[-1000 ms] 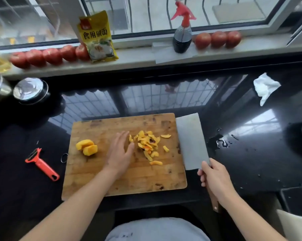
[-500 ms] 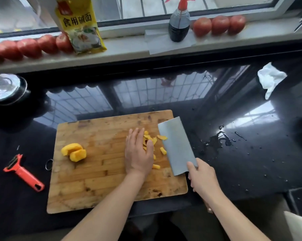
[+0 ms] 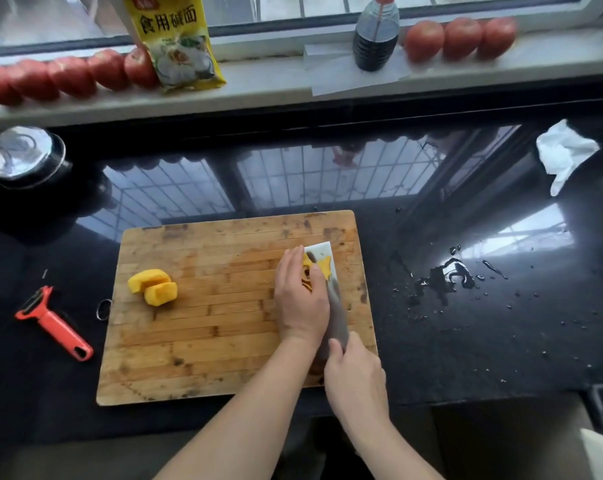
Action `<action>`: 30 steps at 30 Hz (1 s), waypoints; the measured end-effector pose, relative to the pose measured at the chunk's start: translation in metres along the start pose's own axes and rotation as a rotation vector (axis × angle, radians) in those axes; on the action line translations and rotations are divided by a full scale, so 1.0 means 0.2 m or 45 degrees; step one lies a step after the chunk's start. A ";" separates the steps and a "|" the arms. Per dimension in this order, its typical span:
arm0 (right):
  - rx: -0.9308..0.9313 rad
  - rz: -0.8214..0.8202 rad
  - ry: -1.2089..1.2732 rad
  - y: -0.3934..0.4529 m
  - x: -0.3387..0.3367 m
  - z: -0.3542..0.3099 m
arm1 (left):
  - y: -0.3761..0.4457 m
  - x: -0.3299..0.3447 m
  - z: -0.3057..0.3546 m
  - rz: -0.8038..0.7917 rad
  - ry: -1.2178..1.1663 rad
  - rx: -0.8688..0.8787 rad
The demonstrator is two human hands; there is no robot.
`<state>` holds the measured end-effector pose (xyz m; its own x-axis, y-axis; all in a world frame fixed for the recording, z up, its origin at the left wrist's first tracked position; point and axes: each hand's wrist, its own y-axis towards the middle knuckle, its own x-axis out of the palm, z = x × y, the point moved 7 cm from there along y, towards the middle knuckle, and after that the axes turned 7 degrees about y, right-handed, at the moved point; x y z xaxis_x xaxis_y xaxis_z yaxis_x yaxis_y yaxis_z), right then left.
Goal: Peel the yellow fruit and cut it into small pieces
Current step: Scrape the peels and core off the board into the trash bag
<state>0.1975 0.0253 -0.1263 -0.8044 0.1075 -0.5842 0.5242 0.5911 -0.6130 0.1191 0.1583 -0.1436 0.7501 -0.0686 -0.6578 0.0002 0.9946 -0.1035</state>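
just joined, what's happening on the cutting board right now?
A person is gathering cut yellow fruit pieces onto a cleaver at the right side of the wooden cutting board. The left hand presses the pieces against the blade with fairly straight fingers; the right hand grips the handle. Two larger peeled chunks lie uncut at the board's left. An orange peeler lies on the counter.

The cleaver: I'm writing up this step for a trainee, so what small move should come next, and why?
Probably lift the cleaver with the peelings pinned on it and carry them off the cutting board. The left hand presses the scraps against the blade, the right hand grips the handle, and two uncut fruit chunks wait at the board's left.
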 end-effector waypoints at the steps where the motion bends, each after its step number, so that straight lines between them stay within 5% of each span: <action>1: 0.001 0.003 0.035 0.00 0.01 0.00 | -0.01 0.00 0.01 0.006 -0.025 -0.011; 13: 0.003 -0.017 0.165 -0.02 -0.05 0.06 | -0.13 0.00 0.05 -0.082 -0.324 -0.100; 22: -0.353 -0.235 0.166 -0.30 -0.06 -0.17 | -0.27 -0.41 0.03 0.336 -0.594 -0.142; 30: -0.564 -0.602 0.072 -0.76 0.43 -0.47 | -0.43 -1.18 -0.33 0.704 -0.452 -0.125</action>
<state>0.0229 0.0187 -0.0326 -0.9400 -0.2102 -0.2687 -0.0452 0.8575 -0.5125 -0.1015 0.0845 -0.0300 0.7947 0.4962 -0.3495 -0.4948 0.8632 0.1003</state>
